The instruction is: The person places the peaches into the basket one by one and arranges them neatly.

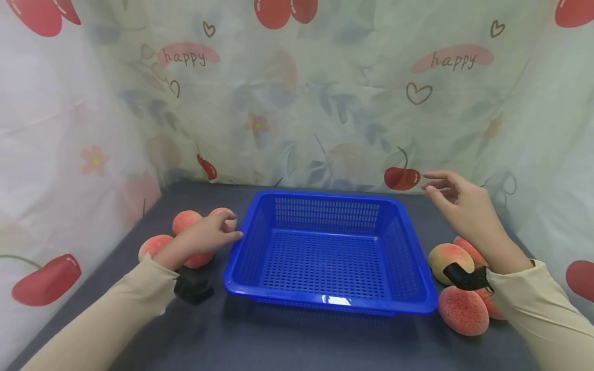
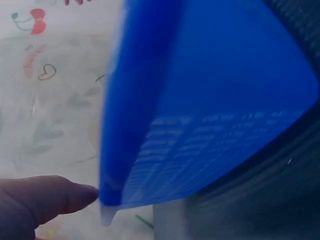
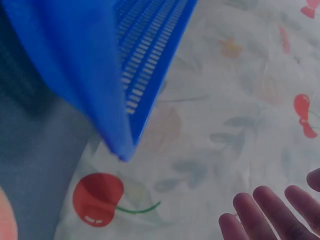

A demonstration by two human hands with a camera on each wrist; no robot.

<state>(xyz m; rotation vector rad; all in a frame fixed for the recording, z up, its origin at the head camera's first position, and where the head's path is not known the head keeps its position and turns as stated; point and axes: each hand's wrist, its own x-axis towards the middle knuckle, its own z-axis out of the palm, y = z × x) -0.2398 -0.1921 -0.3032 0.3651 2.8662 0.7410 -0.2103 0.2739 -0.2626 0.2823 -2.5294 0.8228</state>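
Observation:
A blue plastic basket (image 1: 325, 304) with slotted walls stands in the middle of the dark table. At its left side, my left hand (image 1: 206, 237) hovers over several peaches, its fingers loosely bent. The thumb tip comes right up to the basket's rim in the left wrist view. One pinkish peach (image 1: 187, 220) lies behind this hand, and a paler peach (image 1: 221, 212) is partly hidden by its fingers. My right hand (image 1: 464, 206) is raised beyond the basket's right side, holding nothing, fingers spread a little. Near its wrist lie a yellow-red peach (image 1: 447, 257) and a red peach (image 1: 464, 310).
A patterned cloth (image 1: 306, 103) hangs behind the table (image 1: 297, 345) and along both sides. Black straps with cameras sit at both wrists, the right one (image 1: 464, 278) overlapping the peaches there. Another peach (image 1: 153, 246) lies at the far left by the sleeve.

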